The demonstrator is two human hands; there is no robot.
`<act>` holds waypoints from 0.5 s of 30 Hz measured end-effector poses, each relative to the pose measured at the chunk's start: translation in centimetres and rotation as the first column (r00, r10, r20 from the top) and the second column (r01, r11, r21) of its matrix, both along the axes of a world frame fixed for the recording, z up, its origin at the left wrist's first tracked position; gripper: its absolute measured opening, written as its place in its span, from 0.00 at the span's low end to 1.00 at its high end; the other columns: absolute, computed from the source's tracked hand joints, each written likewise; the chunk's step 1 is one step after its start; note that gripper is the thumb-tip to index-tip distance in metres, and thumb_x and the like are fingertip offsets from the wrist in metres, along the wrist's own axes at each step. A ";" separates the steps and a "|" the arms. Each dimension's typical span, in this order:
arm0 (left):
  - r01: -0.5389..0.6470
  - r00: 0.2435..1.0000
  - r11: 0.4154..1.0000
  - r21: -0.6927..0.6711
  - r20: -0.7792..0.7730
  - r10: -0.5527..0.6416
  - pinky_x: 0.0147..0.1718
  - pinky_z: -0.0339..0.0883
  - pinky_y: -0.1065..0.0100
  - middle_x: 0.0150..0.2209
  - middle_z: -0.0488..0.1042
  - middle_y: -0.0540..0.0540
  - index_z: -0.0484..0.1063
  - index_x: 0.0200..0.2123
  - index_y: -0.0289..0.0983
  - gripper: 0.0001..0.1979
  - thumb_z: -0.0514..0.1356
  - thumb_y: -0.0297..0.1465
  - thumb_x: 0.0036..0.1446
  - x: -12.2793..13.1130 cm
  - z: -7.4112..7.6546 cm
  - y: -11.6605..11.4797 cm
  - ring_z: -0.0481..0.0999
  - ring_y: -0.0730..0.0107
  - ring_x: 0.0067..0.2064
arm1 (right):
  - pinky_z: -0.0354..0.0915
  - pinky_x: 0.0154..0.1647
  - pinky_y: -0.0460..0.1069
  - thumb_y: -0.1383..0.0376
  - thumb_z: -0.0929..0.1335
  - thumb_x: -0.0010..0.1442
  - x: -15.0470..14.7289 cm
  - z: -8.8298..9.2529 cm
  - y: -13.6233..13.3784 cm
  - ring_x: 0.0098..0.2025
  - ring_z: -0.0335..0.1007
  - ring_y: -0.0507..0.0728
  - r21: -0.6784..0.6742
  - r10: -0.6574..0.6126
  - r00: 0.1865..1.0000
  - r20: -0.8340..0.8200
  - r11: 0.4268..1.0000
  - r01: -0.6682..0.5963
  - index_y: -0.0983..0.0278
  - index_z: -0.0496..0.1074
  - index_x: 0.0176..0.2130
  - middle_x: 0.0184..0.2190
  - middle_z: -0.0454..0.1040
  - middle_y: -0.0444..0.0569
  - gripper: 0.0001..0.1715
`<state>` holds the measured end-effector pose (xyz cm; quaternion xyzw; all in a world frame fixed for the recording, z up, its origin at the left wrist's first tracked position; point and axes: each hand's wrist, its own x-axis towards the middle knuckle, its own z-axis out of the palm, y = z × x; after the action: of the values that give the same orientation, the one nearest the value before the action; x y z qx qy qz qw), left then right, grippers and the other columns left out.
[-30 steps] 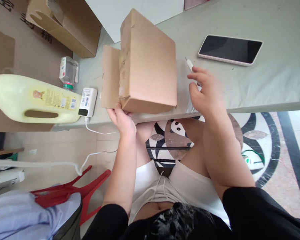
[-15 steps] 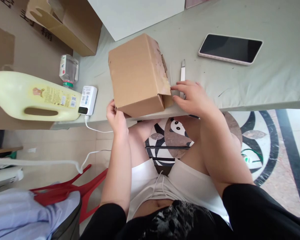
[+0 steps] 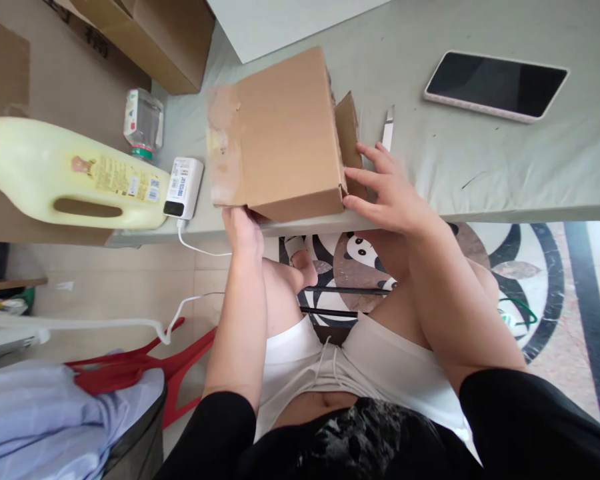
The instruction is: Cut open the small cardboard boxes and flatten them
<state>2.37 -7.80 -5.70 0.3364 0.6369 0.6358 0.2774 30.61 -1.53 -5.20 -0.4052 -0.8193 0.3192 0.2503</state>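
Note:
A brown cardboard box (image 3: 290, 133) lies near the table's front edge. Its left flap (image 3: 225, 147) is folded outward, with torn paper and tape marks on it. Another flap (image 3: 349, 137) stands out on the right side. My left hand (image 3: 243, 230) is at the lower left corner, its fingers hidden under the left flap. My right hand (image 3: 387, 190) has its fingers spread, with fingertips against the right side and its flap. Just beyond that hand lies a white utility knife (image 3: 389, 130), its lower part covered by the fingers.
A phone (image 3: 495, 85) lies at the right of the cloth-covered table (image 3: 540, 173). On the left are a white device (image 3: 183, 187) with a cable, a yellow jug (image 3: 80, 177), a clear bottle (image 3: 150, 123) and another carton (image 3: 165, 40). A white panel (image 3: 280, 23) stands behind.
The left and right flaps of the box have swung outward. My left hand has slipped under the left flap, and my right hand's fingers have spread wider. The whole view has shifted slightly.

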 end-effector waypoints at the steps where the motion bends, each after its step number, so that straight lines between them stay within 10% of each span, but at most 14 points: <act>1: -0.008 1.000 0.999 0.043 0.026 0.007 0.48 0.73 0.64 0.36 0.75 0.43 0.70 0.36 0.39 0.25 0.57 0.56 0.55 0.1 0.2 0.1 0.76 0.62 0.48 | 0.40 0.75 0.75 0.39 0.64 0.62 0.0 0.0 -0.1 0.77 0.38 0.76 0.015 0.001 1.000 0.017 1.000 -0.002 0.56 0.73 0.60 0.73 0.52 0.49 0.37; 15: 0.194 0.969 0.975 0.105 0.135 -0.207 0.57 0.70 0.58 0.45 0.79 0.39 0.73 0.41 0.39 0.35 0.49 0.65 0.56 0.4 -0.5 0.4 0.75 0.55 0.59 | 0.47 0.74 0.71 0.35 0.62 0.58 -1.7 -0.9 -0.8 0.70 0.56 0.73 0.117 -0.141 0.989 0.041 0.984 0.135 0.59 0.59 0.66 0.67 0.64 0.59 0.48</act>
<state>2.76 -7.40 -6.20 0.3642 0.5481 0.6555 0.3704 28.92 -2.33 -6.06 -0.4536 -0.8122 0.2436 0.2742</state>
